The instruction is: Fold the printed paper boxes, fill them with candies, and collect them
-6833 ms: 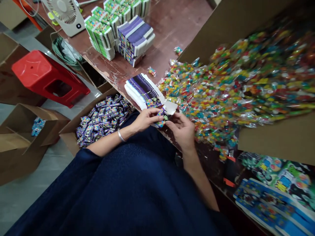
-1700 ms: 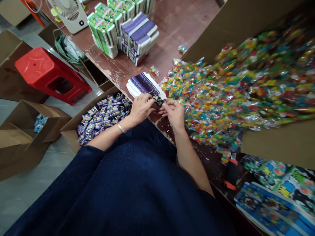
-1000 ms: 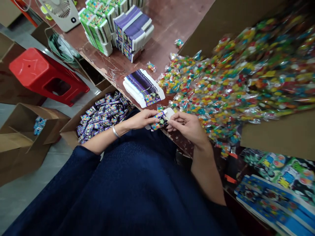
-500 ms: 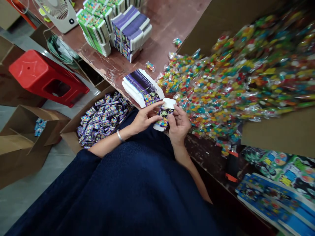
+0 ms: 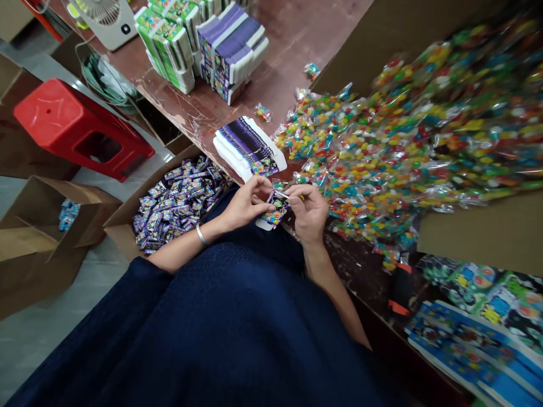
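Between my hands is a small purple printed cardboard box point(image 5: 278, 209), with a white flap sticking out at its lower end. My left hand point(image 5: 248, 204) grips its left side, thumb on the printed face. At the upper right edge, my right hand point(image 5: 310, 212) has its thumb and fingers pinched on the top flap. The inside of the box is hidden. Just beyond the hands lies a fanned stack of flat purple cartons point(image 5: 250, 146) on the table. To the right spreads a heap of clear-wrapped colourful candies point(image 5: 360, 152).
A carton of filled purple boxes point(image 5: 127, 240) stands below the table's left edge. Banded purple cartons point(image 5: 233, 48) and green cartons point(image 5: 167, 48) sit near a white fan point(image 5: 106, 22). A red stool point(image 5: 80, 127) is at left, a cutter point(image 5: 401, 288) at right.
The upright white top flap has been folded down over the box's upper end. My right fingers have moved onto that edge, and the box has tilted and shifted slightly left.
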Tool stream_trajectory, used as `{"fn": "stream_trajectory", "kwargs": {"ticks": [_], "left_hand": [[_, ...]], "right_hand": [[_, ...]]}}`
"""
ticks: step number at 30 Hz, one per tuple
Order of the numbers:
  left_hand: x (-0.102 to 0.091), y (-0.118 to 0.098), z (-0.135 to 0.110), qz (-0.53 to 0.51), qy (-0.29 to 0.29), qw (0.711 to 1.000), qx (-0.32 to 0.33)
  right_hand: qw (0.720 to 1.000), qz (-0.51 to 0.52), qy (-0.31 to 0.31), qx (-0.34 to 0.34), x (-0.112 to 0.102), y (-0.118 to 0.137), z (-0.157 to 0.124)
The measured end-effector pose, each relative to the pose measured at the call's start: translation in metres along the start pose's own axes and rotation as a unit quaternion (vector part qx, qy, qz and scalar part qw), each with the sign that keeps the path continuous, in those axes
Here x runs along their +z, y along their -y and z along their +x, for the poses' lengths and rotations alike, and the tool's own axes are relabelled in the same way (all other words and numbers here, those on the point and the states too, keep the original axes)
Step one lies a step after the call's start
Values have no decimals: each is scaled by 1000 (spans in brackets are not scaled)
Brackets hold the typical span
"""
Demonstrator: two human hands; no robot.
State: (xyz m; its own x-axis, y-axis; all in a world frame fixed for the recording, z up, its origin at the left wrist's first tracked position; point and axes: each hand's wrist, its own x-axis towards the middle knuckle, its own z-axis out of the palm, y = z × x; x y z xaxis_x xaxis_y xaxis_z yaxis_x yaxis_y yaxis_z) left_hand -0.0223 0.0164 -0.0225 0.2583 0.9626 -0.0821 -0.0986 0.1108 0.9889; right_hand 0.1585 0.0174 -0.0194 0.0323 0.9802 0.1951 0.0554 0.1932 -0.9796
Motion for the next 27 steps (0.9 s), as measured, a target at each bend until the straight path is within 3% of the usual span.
{"fn": "stream_trajectory", "kwargs": {"ticks": [6, 10, 17, 22, 25, 27], "left_hand": [[-9, -3, -4, 62, 33, 997, 43], [-11, -4, -5, 64, 50, 996, 47], [-11, -9, -12, 55, 48, 997, -5], [-18, -4, -21, 43, 38, 997, -42], [-31, 0, -23, 49, -17, 998, -45], [-43, 1, -22, 61, -78, 994, -41]], "right_hand": [[992, -15, 47, 113, -10, 9, 13], [988, -16, 63, 137, -15, 8, 19], [991, -101, 88, 8, -13, 17, 11], [974, -138, 182, 0, -19, 13, 5], [958, -208, 198, -2, -23, 0, 10], [936, -291, 194, -39, -23, -12, 15]]}}
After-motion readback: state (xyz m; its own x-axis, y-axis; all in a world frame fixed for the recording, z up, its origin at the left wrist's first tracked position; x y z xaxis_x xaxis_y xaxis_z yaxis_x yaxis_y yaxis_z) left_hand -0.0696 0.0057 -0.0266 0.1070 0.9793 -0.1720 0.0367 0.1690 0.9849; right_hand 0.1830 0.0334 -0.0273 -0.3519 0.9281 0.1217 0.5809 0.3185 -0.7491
